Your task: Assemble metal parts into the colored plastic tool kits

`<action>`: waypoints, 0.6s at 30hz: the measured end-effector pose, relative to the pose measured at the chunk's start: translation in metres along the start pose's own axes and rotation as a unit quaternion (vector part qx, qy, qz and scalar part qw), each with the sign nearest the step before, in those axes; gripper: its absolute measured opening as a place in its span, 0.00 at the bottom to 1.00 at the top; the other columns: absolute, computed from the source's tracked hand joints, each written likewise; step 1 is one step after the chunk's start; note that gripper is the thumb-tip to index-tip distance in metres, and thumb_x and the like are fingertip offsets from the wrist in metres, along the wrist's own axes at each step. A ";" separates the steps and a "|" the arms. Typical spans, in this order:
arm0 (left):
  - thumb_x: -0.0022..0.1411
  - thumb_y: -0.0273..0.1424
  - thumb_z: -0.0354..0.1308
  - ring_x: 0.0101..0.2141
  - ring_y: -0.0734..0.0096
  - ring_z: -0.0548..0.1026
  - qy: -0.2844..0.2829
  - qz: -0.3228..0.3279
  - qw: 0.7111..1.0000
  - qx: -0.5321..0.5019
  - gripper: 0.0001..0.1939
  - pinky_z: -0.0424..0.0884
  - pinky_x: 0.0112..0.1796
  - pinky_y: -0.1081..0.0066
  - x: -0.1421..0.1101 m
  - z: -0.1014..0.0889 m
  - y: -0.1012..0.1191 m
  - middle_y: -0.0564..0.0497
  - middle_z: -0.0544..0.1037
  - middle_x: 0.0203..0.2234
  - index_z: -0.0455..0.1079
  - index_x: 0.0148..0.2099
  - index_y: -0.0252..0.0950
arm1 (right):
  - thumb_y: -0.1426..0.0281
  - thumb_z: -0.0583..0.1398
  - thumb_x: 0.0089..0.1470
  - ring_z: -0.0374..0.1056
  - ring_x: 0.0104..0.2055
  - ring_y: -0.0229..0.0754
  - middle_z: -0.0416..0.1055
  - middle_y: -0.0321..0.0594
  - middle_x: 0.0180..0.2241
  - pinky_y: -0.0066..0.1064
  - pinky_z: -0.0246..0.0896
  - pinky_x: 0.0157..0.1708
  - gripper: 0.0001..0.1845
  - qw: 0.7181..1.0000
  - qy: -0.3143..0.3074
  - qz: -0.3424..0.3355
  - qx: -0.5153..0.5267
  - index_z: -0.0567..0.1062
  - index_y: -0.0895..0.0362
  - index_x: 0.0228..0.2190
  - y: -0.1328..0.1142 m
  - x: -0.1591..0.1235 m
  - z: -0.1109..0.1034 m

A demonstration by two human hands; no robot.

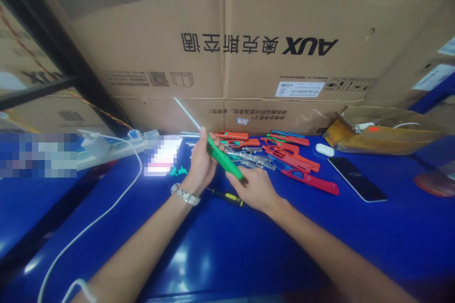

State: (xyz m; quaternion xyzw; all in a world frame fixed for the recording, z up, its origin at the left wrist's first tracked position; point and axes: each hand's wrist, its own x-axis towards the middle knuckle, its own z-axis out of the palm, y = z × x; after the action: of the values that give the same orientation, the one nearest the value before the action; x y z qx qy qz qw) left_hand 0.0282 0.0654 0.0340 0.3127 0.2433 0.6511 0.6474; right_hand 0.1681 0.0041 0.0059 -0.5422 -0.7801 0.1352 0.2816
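Over the middle of the blue table (320, 236), the green handle (225, 160) is hanging tilted between my two hands, its thin metal rod (186, 111) pointing up and to the left toward the upright cardboard (142, 75). My left hand (203, 164) is closing around the rod end of the handle, thumb pointing up beside the base of the rod and fingers curling behind. That forearm is slanting in from the lower left, a silver bracelet (186, 196) circling the wrist. My right hand (256, 187) is gripping the opposite, lower end, fingers bending and knuckles facing up, while its forearm is stretching in from the lower right. I cannot tell exactly how the right fingertips are wrapping underneath.

Just below the handle, a black-and-yellow screwdriver (230, 197) is lying on the table. Beyond my hands, small metal parts (253, 157) are lying heaped beside red and orange casings (302, 160). Small green pieces (178, 171) are resting left of my left hand. Farther right, a phone (357, 179) is lying near a white oval object (324, 149).
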 end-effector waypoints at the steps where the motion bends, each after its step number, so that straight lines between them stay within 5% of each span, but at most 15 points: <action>1: 0.62 0.47 0.61 0.22 0.80 0.66 -0.002 -0.006 1.000 -0.008 0.20 0.69 0.27 0.76 0.001 -0.002 0.000 0.58 0.64 0.21 0.64 0.30 0.36 | 0.56 0.52 0.63 0.67 0.22 0.39 0.71 0.36 0.19 0.28 0.49 0.25 0.21 1.000 0.000 -0.001 -0.009 0.71 0.56 0.25 0.002 -0.001 0.000; 9: 0.60 0.41 0.64 0.27 0.76 0.70 -0.039 -0.005 0.998 0.045 0.15 0.71 0.33 0.72 -0.006 -0.013 0.000 0.56 0.68 0.25 0.67 0.34 0.35 | 0.63 0.50 0.65 0.72 0.26 0.43 0.75 0.38 0.25 0.30 0.48 0.26 0.14 0.998 -0.046 0.000 -0.038 0.71 0.57 0.40 -0.003 -0.004 0.000; 18: 0.61 0.41 0.62 0.28 0.75 0.72 -0.047 0.010 0.991 0.127 0.14 0.74 0.35 0.69 -0.006 -0.017 -0.008 0.56 0.71 0.31 0.65 0.41 0.38 | 0.64 0.48 0.66 0.75 0.42 0.48 0.77 0.48 0.44 0.32 0.60 0.35 0.21 0.999 -0.032 0.006 -0.042 0.65 0.57 0.56 -0.011 -0.006 0.005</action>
State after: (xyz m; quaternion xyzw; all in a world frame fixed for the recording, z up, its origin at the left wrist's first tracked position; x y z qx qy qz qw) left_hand 0.0218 0.0609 0.0161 0.4245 0.2903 0.6059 0.6069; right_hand 0.1577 -0.0047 0.0058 -0.5533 -0.7907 0.1210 0.2323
